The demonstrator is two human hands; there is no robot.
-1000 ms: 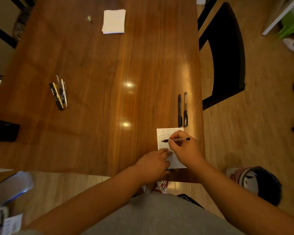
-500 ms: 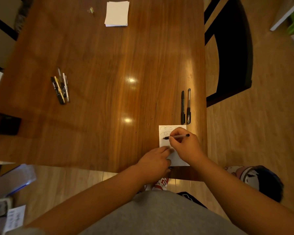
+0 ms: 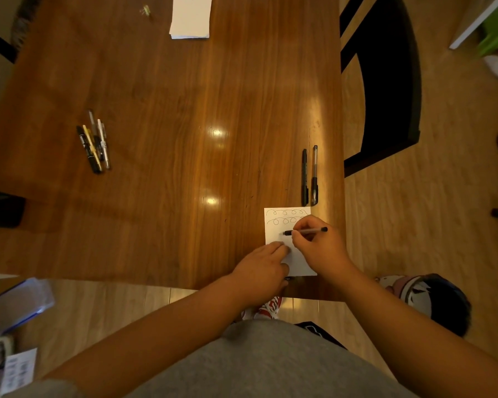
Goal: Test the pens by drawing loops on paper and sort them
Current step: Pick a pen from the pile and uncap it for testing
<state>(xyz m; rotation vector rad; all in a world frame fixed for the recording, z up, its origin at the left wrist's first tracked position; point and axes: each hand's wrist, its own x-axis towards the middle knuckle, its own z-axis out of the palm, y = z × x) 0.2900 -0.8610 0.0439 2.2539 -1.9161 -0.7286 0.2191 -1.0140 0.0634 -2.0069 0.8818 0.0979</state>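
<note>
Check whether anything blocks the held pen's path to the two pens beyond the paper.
Nothing visible does. Between the pen in the right hand and the two pens lie only paper and bare table.

Your right hand (image 3: 319, 248) hides the second loop row's end on the paper (image 3: 276, 228) and the middle of the pen (image 3: 314, 230); your left hand (image 3: 259, 268) covers its near corner. The top edge crops the far stack (image 3: 190, 18).

I count one held pen (image 3: 305, 231) in the right hand (image 3: 319, 249). Two black pens (image 3: 304, 176) lie at the table's (image 3: 184, 110) right edge. Roughly five clustered pens (image 3: 91, 145) lie near its left edge, exact count unclear. There is one looped sheet (image 3: 273, 229) and one paper stack (image 3: 190, 17) at the far edge.
</note>
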